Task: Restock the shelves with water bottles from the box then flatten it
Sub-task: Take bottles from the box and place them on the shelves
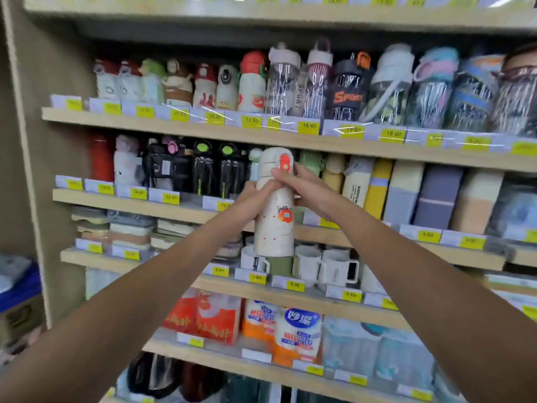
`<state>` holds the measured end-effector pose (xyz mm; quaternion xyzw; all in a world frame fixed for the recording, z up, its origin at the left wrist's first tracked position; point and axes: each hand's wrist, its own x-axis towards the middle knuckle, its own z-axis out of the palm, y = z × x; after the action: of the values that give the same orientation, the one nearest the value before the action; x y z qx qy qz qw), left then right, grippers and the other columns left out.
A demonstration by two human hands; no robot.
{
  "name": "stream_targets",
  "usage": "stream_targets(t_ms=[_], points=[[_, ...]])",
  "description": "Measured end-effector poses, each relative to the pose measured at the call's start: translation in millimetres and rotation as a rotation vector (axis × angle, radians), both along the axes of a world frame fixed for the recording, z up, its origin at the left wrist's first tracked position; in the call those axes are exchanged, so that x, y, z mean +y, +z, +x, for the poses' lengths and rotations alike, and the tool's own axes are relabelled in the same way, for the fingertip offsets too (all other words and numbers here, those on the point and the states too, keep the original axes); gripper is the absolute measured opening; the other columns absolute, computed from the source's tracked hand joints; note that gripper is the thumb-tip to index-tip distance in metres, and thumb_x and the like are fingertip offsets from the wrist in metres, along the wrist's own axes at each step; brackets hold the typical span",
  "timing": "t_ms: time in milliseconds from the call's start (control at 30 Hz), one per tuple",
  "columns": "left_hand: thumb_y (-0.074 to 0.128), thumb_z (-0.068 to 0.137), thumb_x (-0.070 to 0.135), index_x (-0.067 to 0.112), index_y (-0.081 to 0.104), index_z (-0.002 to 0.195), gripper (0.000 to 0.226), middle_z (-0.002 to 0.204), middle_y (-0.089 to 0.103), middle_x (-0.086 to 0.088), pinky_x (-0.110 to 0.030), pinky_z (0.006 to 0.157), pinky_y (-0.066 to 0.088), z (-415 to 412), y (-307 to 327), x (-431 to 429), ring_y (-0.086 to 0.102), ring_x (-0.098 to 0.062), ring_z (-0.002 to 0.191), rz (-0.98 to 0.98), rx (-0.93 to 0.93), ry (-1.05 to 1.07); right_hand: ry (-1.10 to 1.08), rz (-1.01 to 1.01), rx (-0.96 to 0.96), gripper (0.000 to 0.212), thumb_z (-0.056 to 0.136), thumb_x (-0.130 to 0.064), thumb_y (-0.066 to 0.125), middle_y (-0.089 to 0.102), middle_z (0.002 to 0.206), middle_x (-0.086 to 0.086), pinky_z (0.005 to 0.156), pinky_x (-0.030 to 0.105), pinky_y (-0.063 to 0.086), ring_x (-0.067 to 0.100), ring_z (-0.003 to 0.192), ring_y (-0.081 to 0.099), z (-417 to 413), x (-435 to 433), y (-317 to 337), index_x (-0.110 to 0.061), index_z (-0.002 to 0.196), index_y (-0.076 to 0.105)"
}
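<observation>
A white water bottle [274,225] with a red lid button and a red cartoon print is held upright in front of the shelves. My left hand [251,200] grips its upper body from the left. My right hand [302,189] wraps its neck from the right, just under the cap. The bottle hangs in the air level with the second shelf [186,203], where dark and pastel bottles stand in a row. The box is out of view.
The top shelf [203,126] carries a full row of children's and sport bottles. Mugs [308,264] stand on a lower shelf behind the bottle's base. Tissue packs [299,333] fill the shelf below. A beige side panel [43,170] closes the unit on the left.
</observation>
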<state>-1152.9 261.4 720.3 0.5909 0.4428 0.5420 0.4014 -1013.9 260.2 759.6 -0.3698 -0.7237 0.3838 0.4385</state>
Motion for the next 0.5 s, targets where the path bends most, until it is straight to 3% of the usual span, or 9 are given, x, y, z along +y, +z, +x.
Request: stream_targets(t_ms=[233,367,500], points=[[0.058,0.058,0.070,0.015,0.061,0.118,0.081,0.103,0.073,-0.004,-0.037,0.085,0.056,-36,74,30,0.071,-0.019,0.092,0.138,-0.078,0.019,0.059,0.140,0.000,0.033,0.088,-0.049,0.060,0.068,0.112,-0.003,0.088,0.039,0.054,0.014,0.100,0.066,-42,44,67,-0.027,0.112,0.059],[0.061,0.070,0.058,0.014,0.062,0.117,0.064,0.108,0.071,-0.009,-0.044,0.093,0.052,-52,122,54,0.068,-0.025,0.100,0.205,-0.243,0.005,0.081,0.229,0.011,0.015,0.093,-0.038,0.057,0.067,0.096,-0.006,0.074,0.022,0.054,0.009,0.087,0.065,-61,64,101,-0.026,0.100,0.059],[0.054,0.091,0.044,0.011,0.060,0.113,0.040,0.115,0.067,-0.015,-0.046,0.098,0.049,-63,159,79,0.064,-0.028,0.105,0.258,-0.377,-0.015,0.028,0.350,-0.010,0.025,0.089,-0.031,0.064,0.066,0.103,0.001,0.079,0.026,0.051,0.012,0.087,0.063,-75,88,126,-0.020,0.109,0.055]])
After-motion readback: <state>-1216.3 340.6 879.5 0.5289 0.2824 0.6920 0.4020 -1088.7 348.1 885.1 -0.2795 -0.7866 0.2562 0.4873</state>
